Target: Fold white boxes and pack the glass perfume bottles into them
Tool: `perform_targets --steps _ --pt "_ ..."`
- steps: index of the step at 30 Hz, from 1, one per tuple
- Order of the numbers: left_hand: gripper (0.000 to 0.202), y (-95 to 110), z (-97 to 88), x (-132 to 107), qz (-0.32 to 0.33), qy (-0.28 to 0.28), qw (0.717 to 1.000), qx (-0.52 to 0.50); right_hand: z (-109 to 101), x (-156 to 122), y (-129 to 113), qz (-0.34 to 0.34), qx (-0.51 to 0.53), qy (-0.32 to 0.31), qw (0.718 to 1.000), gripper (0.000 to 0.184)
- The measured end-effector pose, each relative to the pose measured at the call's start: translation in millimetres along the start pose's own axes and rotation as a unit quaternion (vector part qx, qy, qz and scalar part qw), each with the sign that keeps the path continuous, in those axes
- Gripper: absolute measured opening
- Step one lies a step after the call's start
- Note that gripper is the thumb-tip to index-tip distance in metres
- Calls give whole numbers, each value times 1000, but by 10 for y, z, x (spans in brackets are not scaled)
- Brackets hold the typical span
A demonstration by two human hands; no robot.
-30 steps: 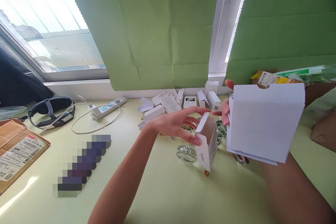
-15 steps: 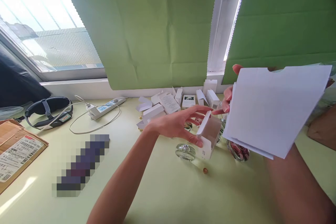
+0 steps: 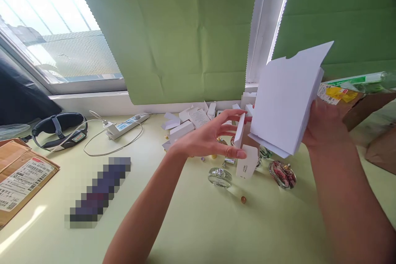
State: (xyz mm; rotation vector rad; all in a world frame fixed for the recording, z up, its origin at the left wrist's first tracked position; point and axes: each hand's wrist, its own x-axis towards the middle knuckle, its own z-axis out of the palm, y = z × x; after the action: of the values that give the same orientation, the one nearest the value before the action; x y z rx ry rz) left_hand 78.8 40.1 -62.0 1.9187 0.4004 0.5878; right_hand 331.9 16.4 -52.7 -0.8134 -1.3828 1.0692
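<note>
My left hand [image 3: 210,138] grips a small white carton [image 3: 247,161] between thumb and fingers, one of its flaps hanging loose. Held up by my right hand [image 3: 326,121] is a larger white box [image 3: 280,103], tilted, with a flap standing up at its top. The two boxes overlap in view, so I cannot tell whether they touch. Below them on the table lie a clear glass bottle [image 3: 219,178] and a red patterned glass bottle [image 3: 283,174]. A small copper-coloured cap [image 3: 243,199] sits nearer me. Further bottles are partly hidden behind the boxes.
Several small white cartons [image 3: 182,130] are heaped by the windowsill. A power strip [image 3: 126,127], a black headset-like device [image 3: 60,132] and a brown parcel [image 3: 23,179] are at the left. Another cardboard box [image 3: 354,107] stands at the right, and a pixelated dark object [image 3: 100,192] lies left.
The larger box has turned and moved left and up, uncovering my right hand and the cardboard box behind. The small carton has tilted and shifted slightly up in my left hand.
</note>
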Motion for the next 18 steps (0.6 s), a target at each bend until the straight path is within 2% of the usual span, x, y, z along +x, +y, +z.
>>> perform_targets --steps 2,4,7,13,18 --pt "79 11 3 0 3 11 1000 -8 40 41 -30 -44 19 -8 999 51" --pt "79 13 7 3 0 25 1000 -11 85 70 -48 -66 53 -9 996 48" --pt "78 -2 10 8 -2 42 999 -13 146 83 -56 -73 60 -7 995 57" --pt "78 -31 4 19 10 50 999 -20 182 63 -41 -89 -13 -33 995 69" --pt "74 -28 2 28 10 49 999 -17 174 41 -36 -87 -45 -32 995 71"
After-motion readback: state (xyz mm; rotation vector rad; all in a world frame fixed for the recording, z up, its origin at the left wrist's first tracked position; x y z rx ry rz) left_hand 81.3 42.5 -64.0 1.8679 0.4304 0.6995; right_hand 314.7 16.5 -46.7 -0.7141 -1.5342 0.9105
